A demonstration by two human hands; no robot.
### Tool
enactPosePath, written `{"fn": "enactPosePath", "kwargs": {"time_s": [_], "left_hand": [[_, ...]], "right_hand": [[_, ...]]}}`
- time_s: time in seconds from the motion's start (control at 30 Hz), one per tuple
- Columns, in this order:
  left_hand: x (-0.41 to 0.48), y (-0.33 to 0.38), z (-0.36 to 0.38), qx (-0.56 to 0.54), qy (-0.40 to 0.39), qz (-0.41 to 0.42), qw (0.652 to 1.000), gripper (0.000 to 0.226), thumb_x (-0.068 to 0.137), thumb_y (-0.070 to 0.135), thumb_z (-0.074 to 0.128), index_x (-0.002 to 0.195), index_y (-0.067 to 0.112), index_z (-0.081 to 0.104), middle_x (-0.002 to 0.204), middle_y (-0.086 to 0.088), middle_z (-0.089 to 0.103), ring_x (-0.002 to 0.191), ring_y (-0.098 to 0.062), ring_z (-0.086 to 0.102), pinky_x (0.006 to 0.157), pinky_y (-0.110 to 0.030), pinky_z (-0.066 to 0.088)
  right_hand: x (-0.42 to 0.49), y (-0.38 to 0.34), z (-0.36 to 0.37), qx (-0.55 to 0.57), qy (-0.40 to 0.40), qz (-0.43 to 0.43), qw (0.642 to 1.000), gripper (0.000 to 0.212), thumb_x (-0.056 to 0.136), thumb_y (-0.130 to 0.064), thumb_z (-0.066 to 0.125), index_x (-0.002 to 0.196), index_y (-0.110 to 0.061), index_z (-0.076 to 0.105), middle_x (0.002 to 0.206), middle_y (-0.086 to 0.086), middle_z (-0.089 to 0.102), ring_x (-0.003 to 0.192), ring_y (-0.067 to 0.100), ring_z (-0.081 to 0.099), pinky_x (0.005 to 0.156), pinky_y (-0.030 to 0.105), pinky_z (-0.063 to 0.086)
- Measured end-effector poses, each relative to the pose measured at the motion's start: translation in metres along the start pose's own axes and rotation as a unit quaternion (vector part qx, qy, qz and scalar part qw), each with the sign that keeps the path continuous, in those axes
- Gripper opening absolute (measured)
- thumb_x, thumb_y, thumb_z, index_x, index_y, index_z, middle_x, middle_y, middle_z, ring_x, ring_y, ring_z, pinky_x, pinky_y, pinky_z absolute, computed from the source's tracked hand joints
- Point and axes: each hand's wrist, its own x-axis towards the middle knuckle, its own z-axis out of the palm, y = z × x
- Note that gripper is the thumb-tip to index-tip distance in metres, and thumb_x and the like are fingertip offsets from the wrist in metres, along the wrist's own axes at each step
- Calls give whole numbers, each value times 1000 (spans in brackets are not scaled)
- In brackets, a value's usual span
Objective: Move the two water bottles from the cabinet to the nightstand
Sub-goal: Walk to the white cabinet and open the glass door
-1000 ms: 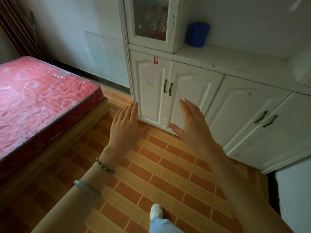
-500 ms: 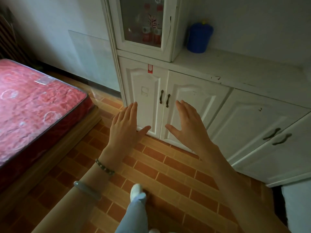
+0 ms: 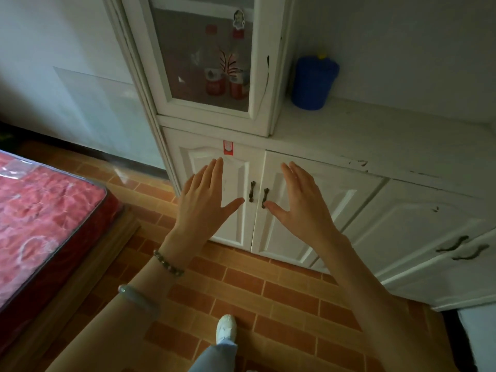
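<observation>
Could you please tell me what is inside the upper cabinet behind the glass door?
Two water bottles with red labels and caps stand side by side behind the shut glass door. The compartment's upper part is out of frame.

The cabinet (image 3: 214,124) looks like white painted wood, scuffed along its top ledge, with a glass door panel. Behind the glass stand two clear plastic water bottles (image 3: 224,68) (red labels). The floor (image 3: 268,291) is matt brick-patterned tile. The red mattress (image 3: 40,210) is wrapped in glossy plastic film.
</observation>
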Motion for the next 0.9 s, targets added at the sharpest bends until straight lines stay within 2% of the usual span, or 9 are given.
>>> {"fn": "enactPosePath", "kwargs": {"time_s": [0.3,0.7,0.9], "left_hand": [[89,-34,17,-2,-3,28,1000,92,78,68,38,146,7,23,150,-13,31,136,-30,32,111,-48,28],[139,-27,26,-10,8,35,999,93,78,67,39,146,7,19,151,-14,28,138,-30,29,113,-47,24],[169,-9,9,-7,57,53,997,91,79,63,47,143,3,26,148,-17,35,134,-34,36,110,-48,27]], "right_hand": [[84,6,20,-10,8,25,1000,80,85,-50,53,145,-16,11,155,8,13,142,23,11,111,33,13],[126,29,14,-9,2,35,999,80,84,-51,52,144,-13,15,154,10,17,141,26,15,113,45,24],[148,36,-13,-20,52,13,998,80,84,-49,54,143,-10,17,153,13,20,140,27,17,113,45,25]]}}
